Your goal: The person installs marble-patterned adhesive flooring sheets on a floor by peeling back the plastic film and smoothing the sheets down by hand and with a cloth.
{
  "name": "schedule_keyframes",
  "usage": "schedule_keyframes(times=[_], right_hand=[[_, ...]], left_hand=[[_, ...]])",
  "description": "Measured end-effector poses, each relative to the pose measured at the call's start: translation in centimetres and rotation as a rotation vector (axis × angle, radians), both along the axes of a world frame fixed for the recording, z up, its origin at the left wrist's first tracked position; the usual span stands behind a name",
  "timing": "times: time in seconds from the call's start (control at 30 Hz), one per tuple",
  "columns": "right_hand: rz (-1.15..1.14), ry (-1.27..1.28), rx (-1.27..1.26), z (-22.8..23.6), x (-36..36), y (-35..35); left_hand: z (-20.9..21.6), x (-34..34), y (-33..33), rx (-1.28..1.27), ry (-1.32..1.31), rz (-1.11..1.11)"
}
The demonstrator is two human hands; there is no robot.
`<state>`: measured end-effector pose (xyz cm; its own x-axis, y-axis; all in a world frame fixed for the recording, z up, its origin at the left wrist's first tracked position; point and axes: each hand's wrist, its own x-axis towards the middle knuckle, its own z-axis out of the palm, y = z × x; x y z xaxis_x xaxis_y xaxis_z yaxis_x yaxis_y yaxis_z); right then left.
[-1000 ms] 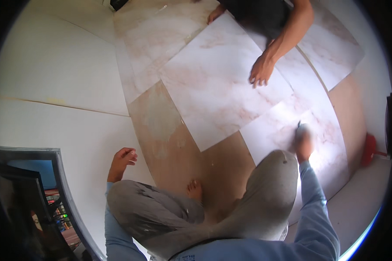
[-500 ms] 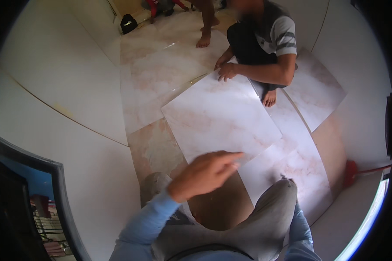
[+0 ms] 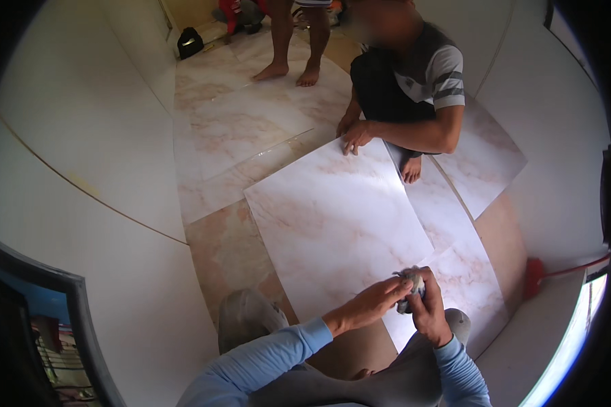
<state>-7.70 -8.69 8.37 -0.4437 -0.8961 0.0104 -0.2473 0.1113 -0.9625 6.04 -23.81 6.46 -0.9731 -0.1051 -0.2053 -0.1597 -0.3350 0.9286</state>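
Observation:
Over the near right corner of a large white-and-pink marble-patterned floor sheet (image 3: 336,217), my hands meet in front of my right knee. My right hand (image 3: 429,311) is closed around a small crumpled grey bundle (image 3: 407,279), whose exact kind I cannot make out. From the left, the fingers of my left hand (image 3: 370,304) pinch the same bundle. Across the sheet, a crouching person's hands (image 3: 356,134) rest at its far corner. The sheet lies askew over other marbled sheets.
More marbled sheets (image 3: 237,129) cover the far floor, where another person's bare feet (image 3: 288,73) stand. Bare brownish floor (image 3: 234,247) shows at the left. White walls enclose both sides. A red tool (image 3: 534,277) leans at the right, and a dark-framed opening (image 3: 75,292) is at the lower left.
My left hand has moved right from over the sheet's near edge to the grey bundle. My right hand has risen into view with it. The standing person's feet have shifted left.

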Motion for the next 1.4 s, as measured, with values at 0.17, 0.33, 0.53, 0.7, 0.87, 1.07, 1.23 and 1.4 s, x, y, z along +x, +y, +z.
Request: schedule_keyframes(times=[0.17,0.33,0.53,0.7,0.87,1.07,1.23,1.4], right_hand=[[-0.112,0.188,-0.034,-1.6,-0.1,0.4],[-0.262,-0.092,-0.087,-0.4,1.7,-1.8],[-0.328,-0.424,-0.169,1.0,4.8,-3.4],[-0.408,-0.492,-0.253,-0.7,4.7,-3.7],[-0.448,-0.338,-0.238,-1.6,3.2,-2.4],[-0.338,-0.473,-0.271,0.7,3.5,-2.8],[-0.288,-0.577,-0.343,-0.4,3.2,-2.6],[-0.241,-0.649,-0.454,-1.5,1.9,-1.5]], left_hand=[[1.0,0.2,1.7,0.166,0.073,0.043],[-0.5,-0.1,3.1,0.199,0.149,0.175],[1.2,0.5,1.7,-0.031,0.143,0.402],[-2.1,-0.5,2.6,-0.570,0.381,0.567],[-1.7,-1.0,3.7,-0.634,0.399,0.633],[-0.1,-0.5,2.3,-0.649,0.314,0.617],[0.3,-0.6,1.8,-0.707,0.271,0.648],[-0.4,-1.4,2.9,-0.730,0.454,0.760]])
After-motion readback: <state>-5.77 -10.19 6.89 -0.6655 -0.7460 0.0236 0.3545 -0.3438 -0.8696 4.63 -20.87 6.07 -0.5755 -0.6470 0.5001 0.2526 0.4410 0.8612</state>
